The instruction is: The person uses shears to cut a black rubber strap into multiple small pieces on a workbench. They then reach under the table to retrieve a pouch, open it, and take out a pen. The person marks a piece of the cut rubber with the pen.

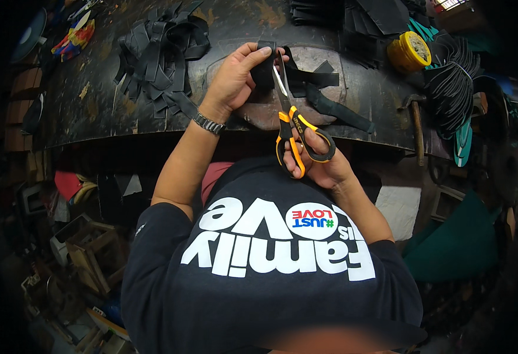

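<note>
My left hand [233,75], with a metal watch at the wrist, pinches a black strip [263,75] between thumb and fingers above the worktable. In my right hand [328,167] are scissors [284,101] with black and orange handles, fingers and thumb through the loops. The blades point away from me and stand parted beside the strip's right edge; whether they touch it I cannot tell. Just right of the blades, more black strips [341,113] lie loose, partly over a flat greyish slab [259,120]. A tangled heap of black strips [158,59] sits left of my left hand.
On the dark worktable [108,121], stacked black pieces [377,17] lie at the far right, near a yellow bucket [409,52]. A hammer [417,127] rests by the front edge, beside a bundle of black strands [455,82]. Wooden frames [94,253] stand low at left.
</note>
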`<state>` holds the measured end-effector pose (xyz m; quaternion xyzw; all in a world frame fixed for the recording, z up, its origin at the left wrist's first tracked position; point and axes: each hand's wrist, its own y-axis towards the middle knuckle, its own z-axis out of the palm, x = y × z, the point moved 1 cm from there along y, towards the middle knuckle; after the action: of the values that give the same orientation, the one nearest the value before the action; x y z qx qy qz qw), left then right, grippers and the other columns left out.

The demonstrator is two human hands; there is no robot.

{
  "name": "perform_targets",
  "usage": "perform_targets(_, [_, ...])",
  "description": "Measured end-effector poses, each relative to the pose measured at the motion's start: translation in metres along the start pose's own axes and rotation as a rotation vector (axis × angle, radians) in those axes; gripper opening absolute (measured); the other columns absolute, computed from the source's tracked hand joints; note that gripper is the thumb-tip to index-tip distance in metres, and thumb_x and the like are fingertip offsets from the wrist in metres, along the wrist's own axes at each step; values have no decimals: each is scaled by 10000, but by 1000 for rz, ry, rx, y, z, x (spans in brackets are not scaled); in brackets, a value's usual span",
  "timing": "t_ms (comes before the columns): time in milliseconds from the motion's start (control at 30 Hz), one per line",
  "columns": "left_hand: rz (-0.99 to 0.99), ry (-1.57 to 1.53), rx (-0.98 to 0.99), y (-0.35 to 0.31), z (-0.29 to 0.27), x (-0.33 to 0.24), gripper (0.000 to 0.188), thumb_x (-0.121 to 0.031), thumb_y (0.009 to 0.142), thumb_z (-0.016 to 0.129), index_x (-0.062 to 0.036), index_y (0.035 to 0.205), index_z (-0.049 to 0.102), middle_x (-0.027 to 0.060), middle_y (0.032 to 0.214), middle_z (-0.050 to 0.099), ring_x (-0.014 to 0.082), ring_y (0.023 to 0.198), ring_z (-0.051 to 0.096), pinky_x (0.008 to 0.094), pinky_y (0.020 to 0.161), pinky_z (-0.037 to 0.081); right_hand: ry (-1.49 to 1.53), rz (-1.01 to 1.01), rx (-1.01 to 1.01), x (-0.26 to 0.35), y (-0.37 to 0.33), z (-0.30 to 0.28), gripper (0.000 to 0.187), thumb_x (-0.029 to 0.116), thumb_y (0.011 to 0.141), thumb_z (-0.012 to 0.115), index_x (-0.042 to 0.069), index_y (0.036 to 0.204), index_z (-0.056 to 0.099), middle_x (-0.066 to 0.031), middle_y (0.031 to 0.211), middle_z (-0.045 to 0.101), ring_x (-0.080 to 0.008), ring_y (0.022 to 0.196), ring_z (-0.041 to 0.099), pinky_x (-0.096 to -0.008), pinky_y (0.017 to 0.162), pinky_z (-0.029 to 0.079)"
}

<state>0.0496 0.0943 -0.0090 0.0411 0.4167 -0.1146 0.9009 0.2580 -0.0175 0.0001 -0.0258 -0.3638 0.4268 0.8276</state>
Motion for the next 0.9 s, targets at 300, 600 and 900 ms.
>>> perform_targets(300, [44, 50, -43, -9, 3, 6, 103, -111, 973, 518, -17, 1015, 530, 189, 1073, 655, 235, 980, 653, 321, 849, 538, 58, -79, -66, -1, 6, 10, 426, 432, 939, 567, 7, 944, 589, -119, 715, 623, -149, 534, 585, -223, 524, 482])
perform_targets(600, [47, 15, -37, -10, 5, 8, 120, -109, 986, 480, -10, 1053, 487, 224, 1136, 607, 296, 1078, 626, 348, 911, 533, 67, -67, -125, -3, 4, 14, 360, 369, 920, 629, 15, 947, 571, -73, 657, 584, -95, 496, 540, -194, 468, 438])
perform_targets(900, [-37, -175, -59, -33, 35, -11, 276, -177, 978, 519, 53, 1129, 545, 200, 1140, 604, 285, 1100, 605, 392, 954, 522, -542, -642, -330, 28, 14, 20, 465, 18, 751, 778, 35, 1117, 491, -69, 1012, 632, -86, 856, 589, -215, 769, 485])
